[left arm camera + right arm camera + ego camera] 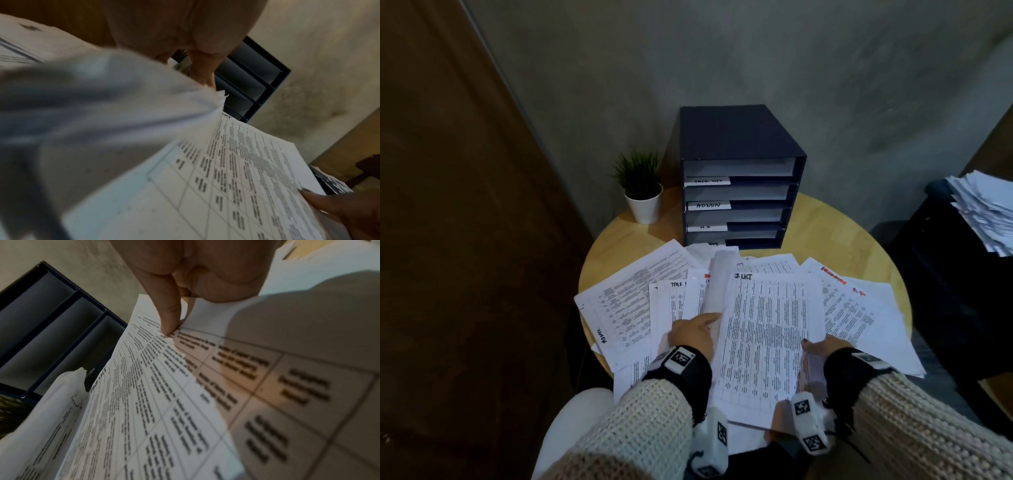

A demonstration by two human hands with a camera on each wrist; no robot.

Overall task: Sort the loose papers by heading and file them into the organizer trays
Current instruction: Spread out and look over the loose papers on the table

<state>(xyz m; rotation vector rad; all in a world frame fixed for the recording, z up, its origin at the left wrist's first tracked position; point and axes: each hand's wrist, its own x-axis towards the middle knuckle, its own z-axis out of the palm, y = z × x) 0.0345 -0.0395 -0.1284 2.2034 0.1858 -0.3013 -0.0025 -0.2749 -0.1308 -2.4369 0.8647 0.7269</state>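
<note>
A printed sheet headed TASK LIST (767, 329) is lifted over the loose papers (626, 301) spread on the round wooden table (619, 233). My right hand (822, 346) pinches its right edge, thumb on top; a finger (168, 316) rests on the sheet (144, 386). My left hand (693, 334) grips a curled white sheet (719, 284) at the task list's left side. In the left wrist view the curled sheet (102, 97) hides most of the fingers (201, 69). The dark blue organizer (739, 137) stands behind, its trays labelled TASK LIST, ADMIN and H.R; the lowest label is hidden.
A small potted plant (642, 192) stands left of the organizer. Sheets with red headings (849, 301) lie at the right of the table. A second pile of papers (983, 212) sits on dark furniture at the far right. A grey wall is close behind.
</note>
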